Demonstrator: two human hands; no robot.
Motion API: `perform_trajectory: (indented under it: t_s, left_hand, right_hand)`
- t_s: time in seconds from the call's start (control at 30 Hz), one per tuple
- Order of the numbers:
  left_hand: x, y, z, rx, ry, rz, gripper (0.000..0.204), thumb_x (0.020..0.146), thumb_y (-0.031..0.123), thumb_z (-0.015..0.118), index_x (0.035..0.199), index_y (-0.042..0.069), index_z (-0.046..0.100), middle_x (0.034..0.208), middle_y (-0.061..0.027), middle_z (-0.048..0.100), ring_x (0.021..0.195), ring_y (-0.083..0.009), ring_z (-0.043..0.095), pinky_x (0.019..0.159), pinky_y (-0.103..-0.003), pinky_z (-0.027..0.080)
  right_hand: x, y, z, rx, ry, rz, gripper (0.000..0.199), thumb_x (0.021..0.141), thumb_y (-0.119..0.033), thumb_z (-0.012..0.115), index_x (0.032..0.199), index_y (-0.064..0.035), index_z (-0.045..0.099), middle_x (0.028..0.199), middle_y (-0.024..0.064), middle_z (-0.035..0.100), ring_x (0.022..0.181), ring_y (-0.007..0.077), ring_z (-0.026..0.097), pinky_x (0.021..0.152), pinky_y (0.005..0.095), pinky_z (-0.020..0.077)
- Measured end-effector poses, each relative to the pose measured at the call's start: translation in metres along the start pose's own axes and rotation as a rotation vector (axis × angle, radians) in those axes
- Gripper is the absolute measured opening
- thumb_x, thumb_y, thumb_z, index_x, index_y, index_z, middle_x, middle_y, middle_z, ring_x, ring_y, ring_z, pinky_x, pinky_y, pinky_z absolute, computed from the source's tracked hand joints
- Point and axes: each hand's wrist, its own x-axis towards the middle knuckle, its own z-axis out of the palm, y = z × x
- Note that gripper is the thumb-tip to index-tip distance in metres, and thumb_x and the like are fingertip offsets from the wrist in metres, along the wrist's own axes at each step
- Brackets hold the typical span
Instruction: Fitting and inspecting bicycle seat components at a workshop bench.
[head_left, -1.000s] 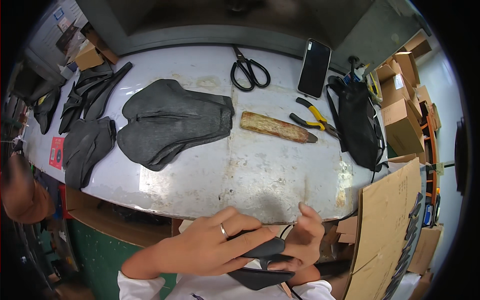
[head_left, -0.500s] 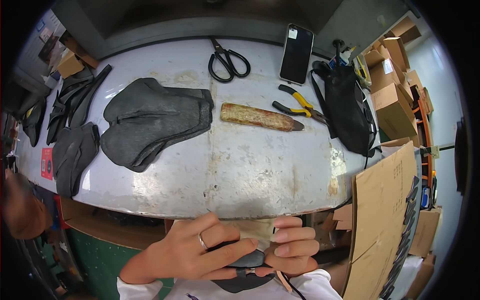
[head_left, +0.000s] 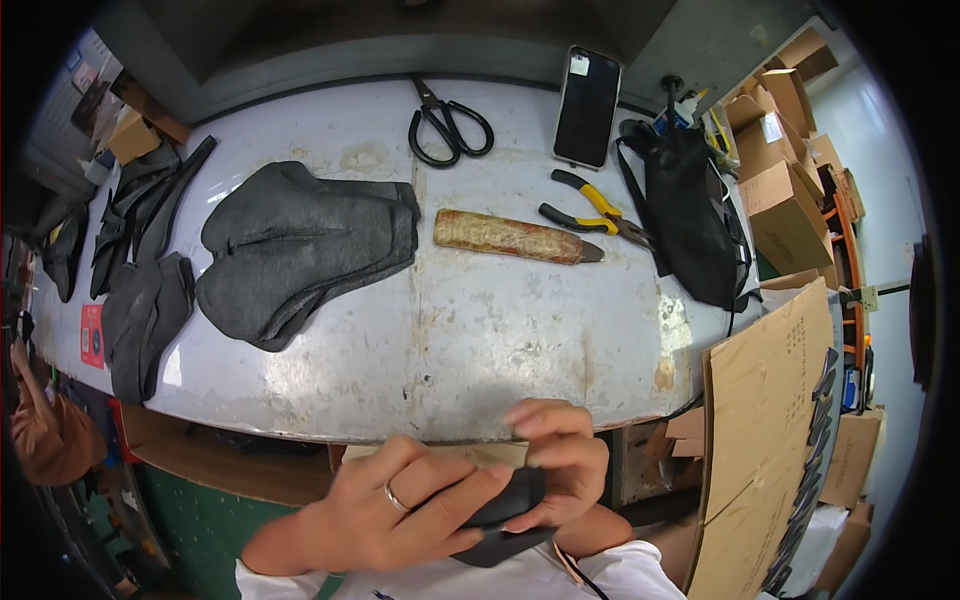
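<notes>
Clamping a black piece (head_left: 512,500) in the grip of both left hand (head_left: 400,505) and right hand (head_left: 565,465), low before the near edge of the counter (head_left: 330,390), probably bracing it from two sides, and having scissors (head_left: 430,98), pliers (head_left: 600,200) and knife (head_left: 510,236) lying beyond, apparently for reach.
</notes>
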Motion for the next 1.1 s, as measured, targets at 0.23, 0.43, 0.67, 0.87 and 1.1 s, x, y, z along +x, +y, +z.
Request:
perform_trajectory:
  t_s: [0.23,0.43,0.67,0.87,1.1]
  left_hand:
    - [-0.009,0.003,0.013,-0.343,0.068,-0.271,0.073,0.075,0.002,0.077,0.138,-0.01,0.041,0.121,-0.0218,0.056,0.097,-0.0316,0.056,0.082,-0.038,0.047]
    - [-0.015,-0.003,0.004,-0.46,0.259,-0.507,0.081,0.076,0.002,0.076,0.144,-0.009,0.032,0.131,-0.0247,0.051,0.11,-0.0328,0.055,0.094,-0.039,0.045]
    - [-0.022,-0.025,0.01,-0.174,0.273,-0.548,0.107,0.068,0.038,0.085,0.147,-0.002,0.026,0.148,-0.0212,0.031,0.139,-0.0315,0.031,0.111,-0.046,0.026]
    - [-0.008,-0.018,0.033,-0.473,0.542,-0.274,0.094,0.059,0.029,0.092,0.129,0.001,0.037,0.124,-0.0199,0.042,0.116,-0.0306,0.045,0.098,-0.041,0.037]
    - [-0.018,-0.017,0.01,-0.146,0.5,-0.242,0.032,0.082,0.031,0.073,0.083,0.001,0.062,0.068,-0.0072,0.057,0.056,-0.018,0.053,0.056,-0.028,0.043]
  right_hand:
    - [0.003,0.021,0.007,0.012,0.066,0.004,0.089,0.07,-0.029,0.087,0.137,-0.0036,0.035,0.131,0.0236,0.048,0.125,0.0354,0.048,0.108,0.0486,0.0352]
    - [-0.019,0.0,0.004,0.342,0.366,0.232,0.028,0.102,-0.026,0.048,0.09,-0.0002,0.049,0.077,0.0105,0.057,0.065,0.0156,0.048,0.065,0.0281,0.0425]
    - [-0.012,-0.02,0.004,-0.182,0.123,0.137,0.026,0.101,-0.019,0.046,0.087,0.0013,0.051,0.075,0.0114,0.057,0.066,0.0175,0.052,0.058,0.028,0.0415]
    - [0.001,-0.034,0.017,-0.367,-0.251,-0.113,0.014,0.094,-0.009,0.058,0.088,0.0034,0.056,0.092,0.02,0.059,0.072,0.0291,0.061,0.062,0.0368,0.0514]
    - [-0.003,-0.029,0.005,-0.45,-0.127,0.024,0.023,0.098,-0.018,0.053,0.084,0.0001,0.055,0.093,0.0162,0.063,0.063,0.0246,0.062,0.059,0.0317,0.0501]
